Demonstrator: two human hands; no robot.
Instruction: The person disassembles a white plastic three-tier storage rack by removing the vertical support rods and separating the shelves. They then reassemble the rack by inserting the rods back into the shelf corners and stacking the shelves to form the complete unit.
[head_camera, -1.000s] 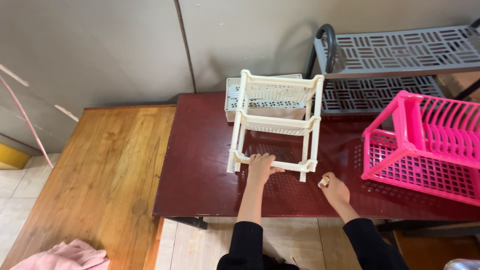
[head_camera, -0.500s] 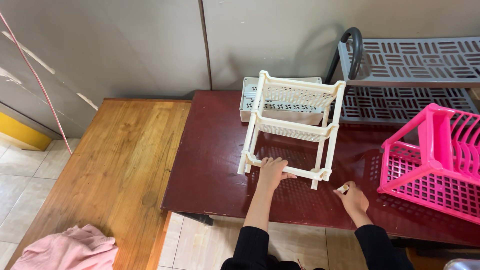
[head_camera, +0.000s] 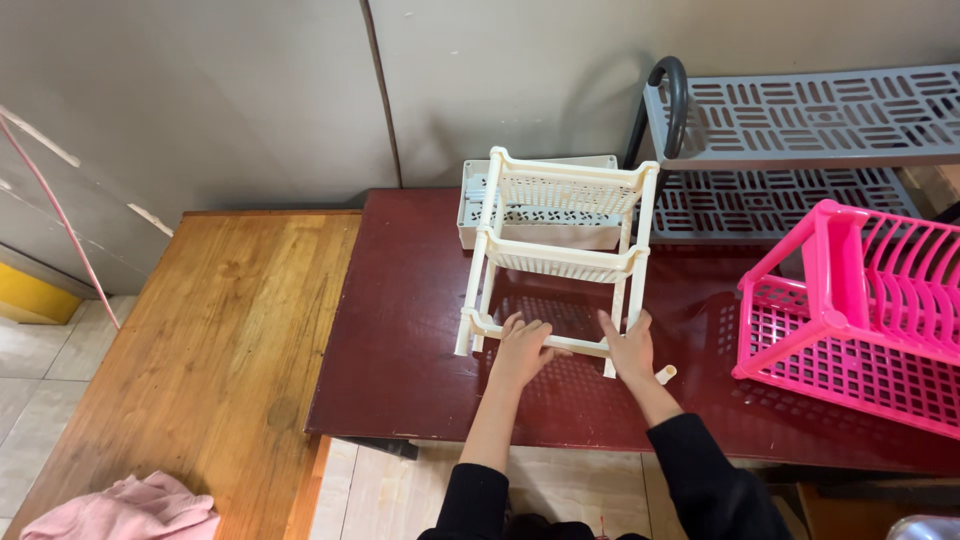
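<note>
A cream plastic tiered rack (head_camera: 560, 255) stands upright on the dark red table (head_camera: 400, 350). My left hand (head_camera: 522, 350) rests on the front bar of its lowest tier, fingers curled over it. At the right front post, my right hand (head_camera: 630, 348) grips that same lowest tier. A small cream plastic peg (head_camera: 665, 375) lies on the table just right of my right hand.
A grey-white perforated tray (head_camera: 470, 215) lies behind the rack. A pink plastic dish rack (head_camera: 860, 310) sits at the right, a grey slotted shelf unit (head_camera: 800, 130) behind it. A wooden table (head_camera: 200, 350) adjoins at the left, pink cloth (head_camera: 130, 510) at its near corner.
My right hand has moved left from the table surface onto the rack's lower right corner. The small peg now lies on the table. The left hand stays on the front bar.
</note>
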